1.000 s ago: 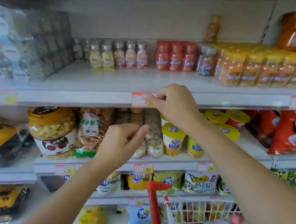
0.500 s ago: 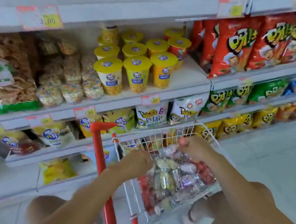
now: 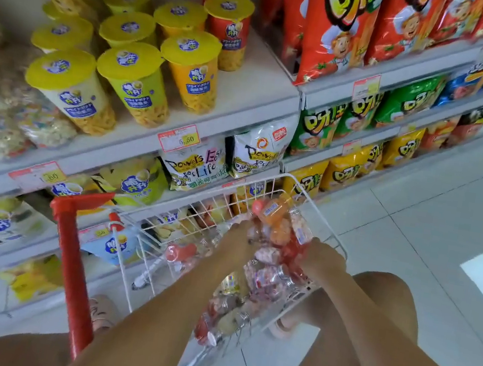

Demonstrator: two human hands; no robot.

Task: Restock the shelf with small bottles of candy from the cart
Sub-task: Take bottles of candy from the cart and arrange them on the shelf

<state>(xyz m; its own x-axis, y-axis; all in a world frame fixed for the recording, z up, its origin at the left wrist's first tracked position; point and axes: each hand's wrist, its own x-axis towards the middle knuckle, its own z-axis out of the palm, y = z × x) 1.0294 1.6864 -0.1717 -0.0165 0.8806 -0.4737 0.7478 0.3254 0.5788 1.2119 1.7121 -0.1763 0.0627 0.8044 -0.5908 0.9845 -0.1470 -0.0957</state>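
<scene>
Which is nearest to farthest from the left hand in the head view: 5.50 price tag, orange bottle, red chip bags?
1. Orange bottle, in the cart, just above the left hand.
2. Price tag, on the shelf edge beyond the cart.
3. Red chip bags, upper shelf, to the right.

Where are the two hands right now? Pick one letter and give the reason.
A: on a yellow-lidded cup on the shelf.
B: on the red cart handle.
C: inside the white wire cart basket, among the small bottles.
C: the left hand and the right hand both reach down into the cart basket, with small bottles bunched between them.
</scene>
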